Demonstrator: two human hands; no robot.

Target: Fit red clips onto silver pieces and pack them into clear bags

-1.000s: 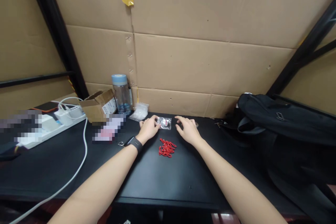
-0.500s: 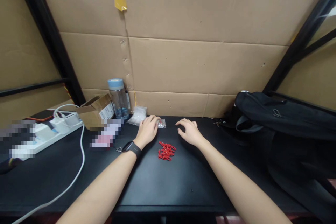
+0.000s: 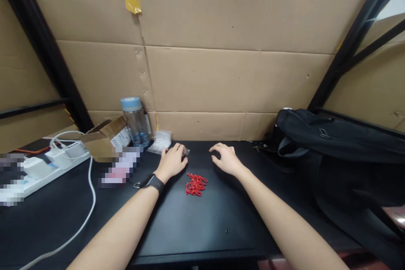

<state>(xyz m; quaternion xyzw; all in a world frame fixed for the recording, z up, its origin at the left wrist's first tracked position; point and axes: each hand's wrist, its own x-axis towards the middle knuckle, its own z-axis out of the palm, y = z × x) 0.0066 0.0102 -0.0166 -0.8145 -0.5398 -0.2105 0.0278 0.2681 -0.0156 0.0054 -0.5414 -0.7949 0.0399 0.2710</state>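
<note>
My left hand (image 3: 172,161), with a dark watch on its wrist, lies over a small clear plastic bag (image 3: 187,152). Its fingers bend down onto the bag and cover most of it, while the thumb stands apart. My right hand (image 3: 225,159) hovers at or just above the black table (image 3: 190,228), fingers loosely curved and apart, with nothing in them. Between the two forearms lies a small pile of red cord loops (image 3: 196,184). A larger clear bag with whitish contents (image 3: 162,141) rests just behind my left hand.
A blue-lidded bottle (image 3: 135,122) and an open cardboard box (image 3: 106,138) stand at the back left. Farther left lies a white power strip (image 3: 60,160) with a trailing cable (image 3: 91,202). A black bag (image 3: 335,156) fills the right side. Cardboard panels (image 3: 221,80) close off the back.
The view has turned slightly right, so everything sits farther left. My left fingers have moved over the small clear bag, hiding more of it. The right hand stays nearly the same.
</note>
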